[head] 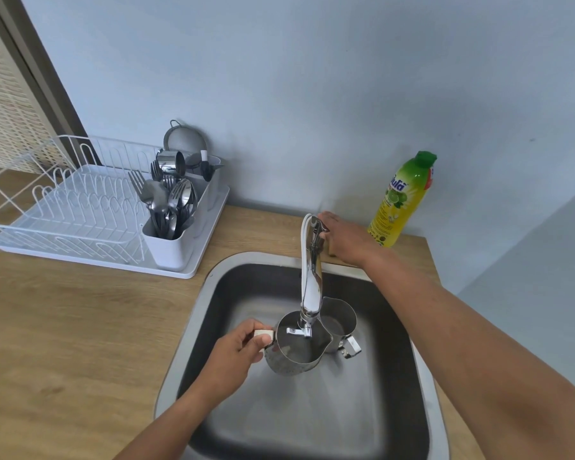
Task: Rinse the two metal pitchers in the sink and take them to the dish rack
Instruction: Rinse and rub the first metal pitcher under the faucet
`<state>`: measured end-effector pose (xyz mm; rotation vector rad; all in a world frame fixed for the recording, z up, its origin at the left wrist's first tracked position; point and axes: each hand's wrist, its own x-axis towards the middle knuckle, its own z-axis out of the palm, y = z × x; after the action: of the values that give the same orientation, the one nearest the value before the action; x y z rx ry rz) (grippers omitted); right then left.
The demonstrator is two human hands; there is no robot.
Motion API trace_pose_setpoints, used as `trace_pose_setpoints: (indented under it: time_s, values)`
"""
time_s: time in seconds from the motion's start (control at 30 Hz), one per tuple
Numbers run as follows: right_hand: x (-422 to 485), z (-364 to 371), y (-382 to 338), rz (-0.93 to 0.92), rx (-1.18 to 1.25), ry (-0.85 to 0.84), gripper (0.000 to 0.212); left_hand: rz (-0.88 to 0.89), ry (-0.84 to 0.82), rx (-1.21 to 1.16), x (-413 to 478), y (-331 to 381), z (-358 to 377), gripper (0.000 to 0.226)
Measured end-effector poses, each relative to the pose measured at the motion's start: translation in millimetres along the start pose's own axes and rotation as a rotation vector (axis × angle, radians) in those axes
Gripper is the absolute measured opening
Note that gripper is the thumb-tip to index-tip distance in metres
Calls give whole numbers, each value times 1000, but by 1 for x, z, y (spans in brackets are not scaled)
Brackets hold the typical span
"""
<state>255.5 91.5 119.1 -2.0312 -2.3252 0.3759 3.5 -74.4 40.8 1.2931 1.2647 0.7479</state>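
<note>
In sink (193, 313) — left hand (236, 351) grips pitcher (296, 350) | right hand (344, 239) on faucet (311, 277)

Left hand (238, 346) clenched (thumb up); right hand (346, 239) outstretched.

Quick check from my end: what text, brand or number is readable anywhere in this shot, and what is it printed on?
"ulfa": blue brand lettering near the top of the yellow-green detergent bottle; its first letter is cut off by the bottle's curve.
Smaller print lower on that label: too small and blurred to read.
Red patch at the bottle's right edge: unreadable.
Pitchers, tap, dish rack, cutlery: no readable markings.
</note>
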Motion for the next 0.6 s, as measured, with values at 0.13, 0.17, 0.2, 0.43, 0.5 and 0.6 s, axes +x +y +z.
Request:
trace_pose_setpoints:
  time_s: [0.13, 0.17, 0.2, 0.43, 0.5, 0.6]
  values:
    - [-27, 2, -10, 56, 208, 87, 58, -26, 13, 7, -1, 1, 0, 10]
    - [-39, 5, -12, 79, 308, 136, 59, -37, 12, -3, -2, 1, -1, 10]
    - [-53, 10, -14, 107, 401, 174, 57, -47, 9, -12, -2, 1, -2, 11]
    - [-161, 67, -17, 319, 872, -224, 46, -143, -42, -82, -9, -3, -4, 21]
    - [-184, 77, -22, 320, 966, -329, 54, -195, -59, -150, -11, -6, -2, 21]
    - [-205, 86, -31, 272, 1019, -317, 68, -265, -103, -291, -12, -11, 4, 20]
